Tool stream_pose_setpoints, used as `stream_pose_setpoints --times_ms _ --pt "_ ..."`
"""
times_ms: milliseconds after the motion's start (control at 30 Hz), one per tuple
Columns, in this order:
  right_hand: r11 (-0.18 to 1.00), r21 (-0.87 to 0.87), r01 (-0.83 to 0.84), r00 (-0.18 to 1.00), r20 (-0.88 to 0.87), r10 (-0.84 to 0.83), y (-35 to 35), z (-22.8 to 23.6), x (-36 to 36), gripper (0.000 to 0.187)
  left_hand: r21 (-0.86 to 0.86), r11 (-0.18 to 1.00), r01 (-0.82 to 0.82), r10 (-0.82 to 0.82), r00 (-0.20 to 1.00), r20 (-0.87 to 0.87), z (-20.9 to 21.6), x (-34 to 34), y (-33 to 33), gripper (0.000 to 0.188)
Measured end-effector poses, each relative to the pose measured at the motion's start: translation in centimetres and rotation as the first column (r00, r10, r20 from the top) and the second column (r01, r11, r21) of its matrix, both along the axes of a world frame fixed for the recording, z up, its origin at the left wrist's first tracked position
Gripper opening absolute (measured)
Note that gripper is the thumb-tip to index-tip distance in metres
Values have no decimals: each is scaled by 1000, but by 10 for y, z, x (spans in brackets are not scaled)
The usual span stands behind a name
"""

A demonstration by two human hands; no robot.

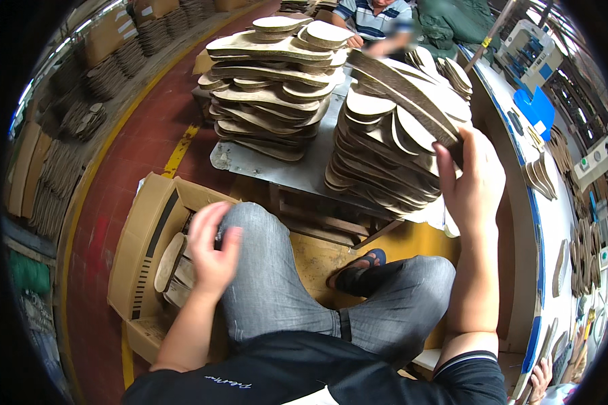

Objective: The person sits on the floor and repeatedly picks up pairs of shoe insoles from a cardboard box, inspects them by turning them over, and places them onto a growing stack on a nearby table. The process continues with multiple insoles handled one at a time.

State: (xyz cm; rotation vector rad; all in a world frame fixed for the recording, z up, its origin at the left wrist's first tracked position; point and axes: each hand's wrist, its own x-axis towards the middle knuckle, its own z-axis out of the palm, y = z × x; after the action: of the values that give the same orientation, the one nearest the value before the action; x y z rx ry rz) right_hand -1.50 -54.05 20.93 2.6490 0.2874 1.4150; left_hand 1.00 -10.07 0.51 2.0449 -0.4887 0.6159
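In my right hand (478, 179) is the near end of a long curved insole (412, 101), gripped between thumb and fingers. It slants over the top of the right stack of insoles (371, 165), its dark edge showing. My left hand (213, 253) hovers by my left knee, beside an open cardboard box (125, 263). Its fingers are bent but apart, with nothing in them. Several pale insoles (172, 263) lie inside the box, partly hidden by my forearm.
A second tall insole stack (270, 94) shares the metal-topped table (243, 160). A person in a striped shirt (375, 20) sits beyond it. At right runs a white workbench (520, 182) with a blue dustpan-like piece (535, 111). Boxes and piles line the left.
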Motion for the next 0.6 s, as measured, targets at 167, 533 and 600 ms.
stream_pose_setpoints --times_ms 167,533,600 --pt "941 268 -205 943 -202 263 113 -11 -43 45 -702 418 576 -759 646 78 77 -22 -127 143" --pt "339 908 246 609 -417 675 118 -109 -69 95 -976 202 74 -963 196 -185 31 -27 -124 108" --pt "212 948 236 655 -316 686 104 -127 -72 85 -981 192 -2 -975 115 -191 20 -27 -112 113"
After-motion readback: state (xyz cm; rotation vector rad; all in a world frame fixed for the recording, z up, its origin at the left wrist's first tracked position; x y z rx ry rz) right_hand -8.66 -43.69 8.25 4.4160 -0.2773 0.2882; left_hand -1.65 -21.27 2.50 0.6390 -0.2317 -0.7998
